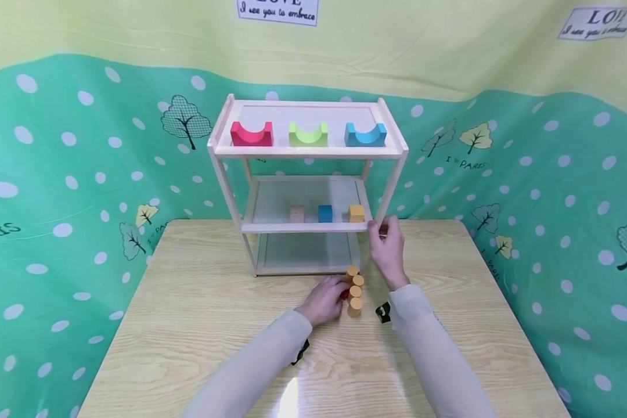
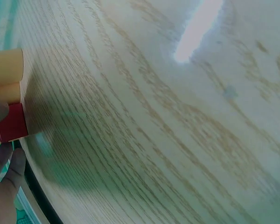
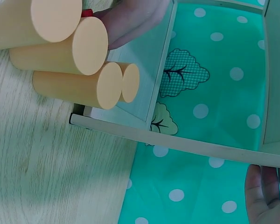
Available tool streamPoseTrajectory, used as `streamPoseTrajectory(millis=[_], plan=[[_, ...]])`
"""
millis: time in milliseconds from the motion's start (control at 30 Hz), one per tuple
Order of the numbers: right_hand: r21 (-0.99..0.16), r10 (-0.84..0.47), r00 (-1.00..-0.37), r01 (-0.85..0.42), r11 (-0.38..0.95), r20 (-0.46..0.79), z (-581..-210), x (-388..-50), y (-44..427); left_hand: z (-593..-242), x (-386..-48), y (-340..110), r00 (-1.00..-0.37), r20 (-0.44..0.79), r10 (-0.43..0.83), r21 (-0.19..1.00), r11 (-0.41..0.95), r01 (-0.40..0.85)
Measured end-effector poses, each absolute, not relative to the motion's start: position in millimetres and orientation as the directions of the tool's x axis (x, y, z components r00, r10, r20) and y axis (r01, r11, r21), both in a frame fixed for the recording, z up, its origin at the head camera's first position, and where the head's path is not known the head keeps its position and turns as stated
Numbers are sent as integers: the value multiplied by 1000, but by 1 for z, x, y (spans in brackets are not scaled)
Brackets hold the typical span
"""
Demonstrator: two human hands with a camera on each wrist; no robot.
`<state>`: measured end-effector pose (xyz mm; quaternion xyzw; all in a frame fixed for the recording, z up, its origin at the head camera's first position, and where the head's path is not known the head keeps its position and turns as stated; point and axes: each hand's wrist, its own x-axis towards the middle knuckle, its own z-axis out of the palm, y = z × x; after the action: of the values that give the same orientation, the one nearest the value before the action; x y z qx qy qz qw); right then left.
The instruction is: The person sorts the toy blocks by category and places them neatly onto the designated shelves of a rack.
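Observation:
My left hand (image 1: 324,301) pinches a small red block (image 1: 345,294), which lies against the left side of several upright wooden cylinders (image 1: 355,306). The left wrist view has the red block (image 2: 13,123) between thumb and fingers, beside the cylinders (image 2: 7,67). With thumb and fingers, my right hand (image 1: 389,249) grips the front right post of a white three-tier rack (image 1: 308,152) at middle-shelf height. In the right wrist view, fingertips of the right hand (image 3: 268,193) meet the post (image 3: 191,145); the cylinders (image 3: 91,45) stand beside the rack's foot.
Red (image 1: 252,137), green (image 1: 308,137) and blue (image 1: 365,137) arch blocks stand on the top shelf. Pinkish (image 1: 296,214), blue (image 1: 325,213) and yellow (image 1: 356,213) cubes sit along the middle shelf's front. A patterned cloth (image 1: 73,174) hangs behind and beside the wooden table (image 1: 188,302).

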<state>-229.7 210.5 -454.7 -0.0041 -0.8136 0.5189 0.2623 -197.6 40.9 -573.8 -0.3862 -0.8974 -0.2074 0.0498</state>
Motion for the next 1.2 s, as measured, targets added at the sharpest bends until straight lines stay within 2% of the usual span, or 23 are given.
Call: streamPoseTrajectory(millis=[633, 833, 1200], plan=[[-849, 281, -864, -261, 460, 417, -455, -229, 209, -571, -197, 34, -757, 172, 630, 422, 648, 634], [-848, 279, -864, -262, 460, 418, -456, -230, 209, -569, -198, 30, -758, 133, 639, 436, 649, 624], [-840, 280, -856, -272, 469, 434, -456, -230, 210, -570, -199, 21, -745, 160, 648, 415, 640, 646]])
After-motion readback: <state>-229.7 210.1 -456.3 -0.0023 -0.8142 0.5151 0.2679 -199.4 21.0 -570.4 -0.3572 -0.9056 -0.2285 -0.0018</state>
